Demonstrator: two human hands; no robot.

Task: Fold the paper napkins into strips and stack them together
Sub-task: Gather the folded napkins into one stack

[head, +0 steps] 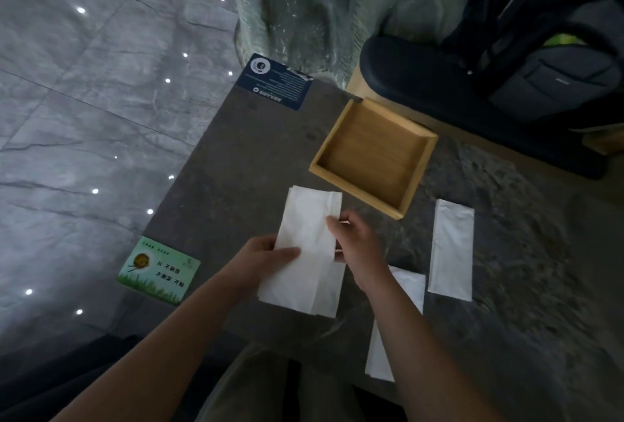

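A white paper napkin (305, 239), partly folded lengthwise, is held just above the dark stone table (236, 151). My left hand (270, 258) pinches its left edge near the middle. My right hand (354, 246) grips its right edge where a narrow flap is turned over. A folded white strip (451, 251) lies flat on the table to the right. Another folded strip (395, 327) lies nearer me, partly hidden under my right forearm.
An empty wooden tray (418, 138) stands just beyond the napkin. A green card (158, 269) sits at the table's left edge and a dark blue card (274, 84) at the far corner. A dark bag (540, 60) rests on a black seat at the back right.
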